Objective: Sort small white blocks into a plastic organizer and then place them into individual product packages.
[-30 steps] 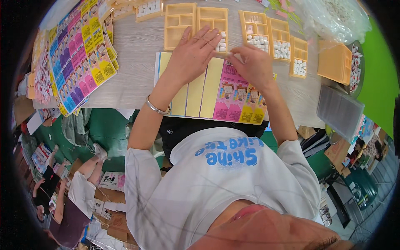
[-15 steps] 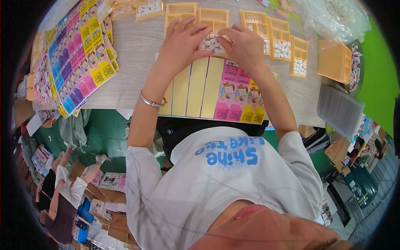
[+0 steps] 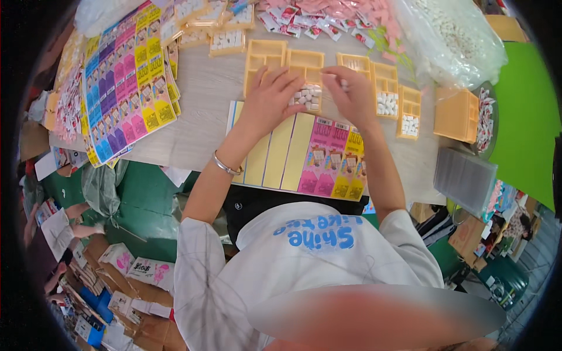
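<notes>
My left hand (image 3: 274,98) lies with its fingers spread across two side-by-side pale-orange compartment trays, thumb beside small white pieces (image 3: 307,96) in the near compartment of the right-hand tray (image 3: 305,58). Just right of that tray is my right hand (image 3: 353,96), its fingers curled; a bit of white shows between them, seemingly one of the small pieces. Below both hands, a printed card sheet (image 3: 316,164) lies at the table edge, with plain yellow strips on its left and pink and yellow printed strips on its right. My forearms partly cover it.
Right of my hands stand more trays (image 3: 386,76) with white pieces, stacked trays (image 3: 455,114) and a clear plastic box (image 3: 465,175). Printed sheets (image 3: 126,88) are piled at left. Far back lie small packets (image 3: 316,26) and a clear bag (image 3: 451,41) of white pieces.
The view has shifted, showing more of the table's far side. My right hand has moved from over the white pieces to the tray's right edge. My left hand stays at the trays.
</notes>
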Tool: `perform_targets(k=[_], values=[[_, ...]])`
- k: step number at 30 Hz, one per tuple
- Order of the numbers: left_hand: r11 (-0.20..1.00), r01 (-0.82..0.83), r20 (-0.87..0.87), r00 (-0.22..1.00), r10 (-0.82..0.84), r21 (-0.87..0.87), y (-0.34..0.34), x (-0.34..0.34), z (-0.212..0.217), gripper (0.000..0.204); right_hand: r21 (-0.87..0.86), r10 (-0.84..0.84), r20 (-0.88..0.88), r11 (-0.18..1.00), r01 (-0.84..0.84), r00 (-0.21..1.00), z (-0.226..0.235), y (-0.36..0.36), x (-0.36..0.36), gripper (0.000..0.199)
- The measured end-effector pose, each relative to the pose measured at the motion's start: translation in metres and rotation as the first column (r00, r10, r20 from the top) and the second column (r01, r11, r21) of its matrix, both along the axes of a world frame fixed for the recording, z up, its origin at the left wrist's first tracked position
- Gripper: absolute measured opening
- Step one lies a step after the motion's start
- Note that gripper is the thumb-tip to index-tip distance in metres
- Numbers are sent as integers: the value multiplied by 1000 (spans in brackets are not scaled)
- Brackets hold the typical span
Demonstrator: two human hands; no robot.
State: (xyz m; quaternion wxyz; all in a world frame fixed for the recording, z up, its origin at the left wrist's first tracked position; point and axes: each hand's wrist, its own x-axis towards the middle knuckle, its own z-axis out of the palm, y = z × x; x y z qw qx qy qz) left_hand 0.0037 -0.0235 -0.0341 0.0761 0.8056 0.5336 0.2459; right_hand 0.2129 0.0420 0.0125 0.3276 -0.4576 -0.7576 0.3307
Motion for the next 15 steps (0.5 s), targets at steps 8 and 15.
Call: perform_targets(k=[8, 15], values=[[985, 145, -39, 989, -142, 89, 2, 18, 13, 53, -781, -539, -611, 530, -331, 580, -17, 1, 27, 22], [987, 162, -49, 985, -163, -17, -1, 27, -5, 54, -691, -657, -691, 477, -543, 301, -14, 1, 45, 22]])
